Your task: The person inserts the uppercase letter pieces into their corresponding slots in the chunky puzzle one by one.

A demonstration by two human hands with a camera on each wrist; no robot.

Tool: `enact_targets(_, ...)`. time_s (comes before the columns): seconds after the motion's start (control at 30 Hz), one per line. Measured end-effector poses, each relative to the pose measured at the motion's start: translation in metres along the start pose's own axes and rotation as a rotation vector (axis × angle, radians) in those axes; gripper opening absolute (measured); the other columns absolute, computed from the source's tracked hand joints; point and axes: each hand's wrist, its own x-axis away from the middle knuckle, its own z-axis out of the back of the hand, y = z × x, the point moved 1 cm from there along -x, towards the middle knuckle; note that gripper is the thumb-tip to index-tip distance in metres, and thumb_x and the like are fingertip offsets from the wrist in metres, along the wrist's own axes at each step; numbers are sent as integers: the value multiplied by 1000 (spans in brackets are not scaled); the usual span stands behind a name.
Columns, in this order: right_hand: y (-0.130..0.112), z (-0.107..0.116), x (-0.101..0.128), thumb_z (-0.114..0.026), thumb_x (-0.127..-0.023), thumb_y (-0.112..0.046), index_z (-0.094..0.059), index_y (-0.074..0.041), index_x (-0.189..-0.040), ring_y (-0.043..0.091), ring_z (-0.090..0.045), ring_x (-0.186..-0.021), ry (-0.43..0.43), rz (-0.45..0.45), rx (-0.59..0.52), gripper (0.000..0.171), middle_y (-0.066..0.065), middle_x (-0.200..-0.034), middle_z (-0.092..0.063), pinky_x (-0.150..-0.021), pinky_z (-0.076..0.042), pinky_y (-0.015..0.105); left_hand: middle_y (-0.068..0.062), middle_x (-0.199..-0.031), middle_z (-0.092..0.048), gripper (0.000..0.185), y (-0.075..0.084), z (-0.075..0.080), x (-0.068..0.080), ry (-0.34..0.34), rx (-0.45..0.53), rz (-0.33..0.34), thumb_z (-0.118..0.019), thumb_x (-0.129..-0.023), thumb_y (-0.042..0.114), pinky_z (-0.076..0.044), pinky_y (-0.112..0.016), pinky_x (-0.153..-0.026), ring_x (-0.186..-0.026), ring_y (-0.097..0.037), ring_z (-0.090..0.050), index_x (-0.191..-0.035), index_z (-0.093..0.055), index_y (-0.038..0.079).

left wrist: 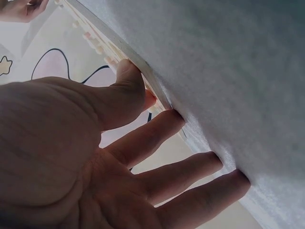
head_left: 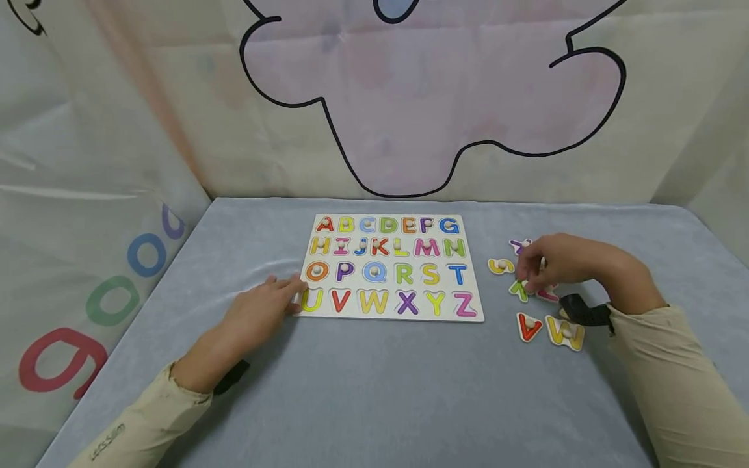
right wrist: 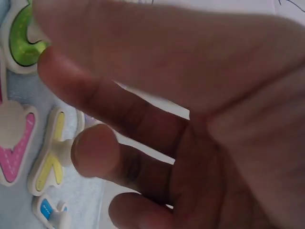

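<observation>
Left hand [head_left: 257, 318] lies flat on the grey cloth-covered desk [head_left: 374, 390], fingers [left wrist: 195, 169] straight, thumb and fingertips against the lower left edge of the white wooden alphabet puzzle board [head_left: 393, 268], beside the yellow U. The board lies at mid-desk. Right hand [head_left: 562, 263] hovers to the board's right over a cluster of loose wooden peg letters; its fingers curl down at the green letter piece [head_left: 518, 289], but whether they grip its peg cannot be told. Just beside: a yellow piece [head_left: 501, 266], a purple piece [head_left: 519, 246], a pink piece [head_left: 548, 296]. Nearer the person lie a red V [head_left: 528, 326] and a yellow W [head_left: 565, 333].
</observation>
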Motion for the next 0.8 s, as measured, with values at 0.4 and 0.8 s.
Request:
enact_targets(0.4,-4,0,-3,-78,-85,-21,-73,-18,-91,12,-56,-71,50,-8,78,9,-5,-81,-65,-62,-45,28,-15,-141,-60,39,1,1,0,-11,-3,12,-71,-91,18,-54,-37,-65,-105,-30,-59,-129,-63,17)
enact_targets(0.8,-38,-7,-8,-76,-86,-20,-76,-22,-94,12,-54,-77,188,101,123,9,-7,-84,-68,-63,-44,27,-16,-140,-60,38,1,3,1,-6,-1,-2,-71,-91,18,-54,-38,-65,-106,-30,-59,-128,-63,16)
